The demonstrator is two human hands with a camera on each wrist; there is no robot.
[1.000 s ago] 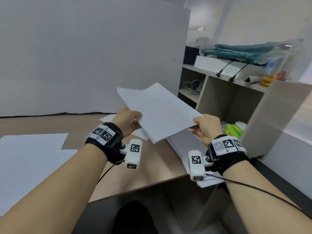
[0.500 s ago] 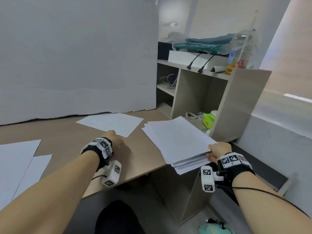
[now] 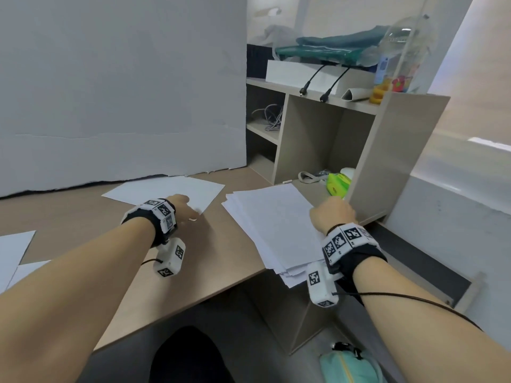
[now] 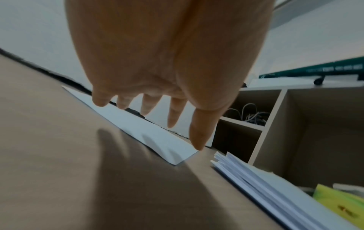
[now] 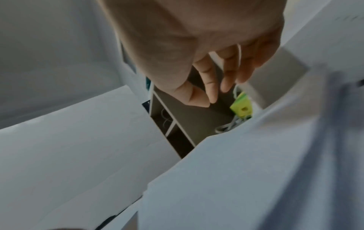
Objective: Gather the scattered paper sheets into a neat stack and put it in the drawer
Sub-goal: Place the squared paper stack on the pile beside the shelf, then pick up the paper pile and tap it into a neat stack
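Observation:
A loose stack of white sheets [image 3: 271, 228] lies at the right end of the wooden desk [image 3: 221, 261], its near corner hanging over the front edge. My right hand [image 3: 333, 211] hovers at the stack's right edge; in the right wrist view its fingers [image 5: 212, 93] are loosely curved and hold nothing above the paper [image 5: 236, 179]. A single sheet [image 3: 166, 189] lies by the back board. My left hand [image 3: 188, 208] is at its near corner, with the fingers [image 4: 173, 115] straight and spread just over the sheet [image 4: 153, 135]. More sheets [image 3: 13, 252] lie at the far left.
A white board [image 3: 124, 92] closes off the back of the desk. To the right stands a shelf unit [image 3: 318, 139] holding cables and a green object [image 3: 336, 183]. A teal bag [image 3: 351, 366] lies on the floor below.
The sheet that both hands held up a second ago now lies on the stack. My left hand has reached across to the single sheet. My right hand has let go and moved up the stack's right edge.

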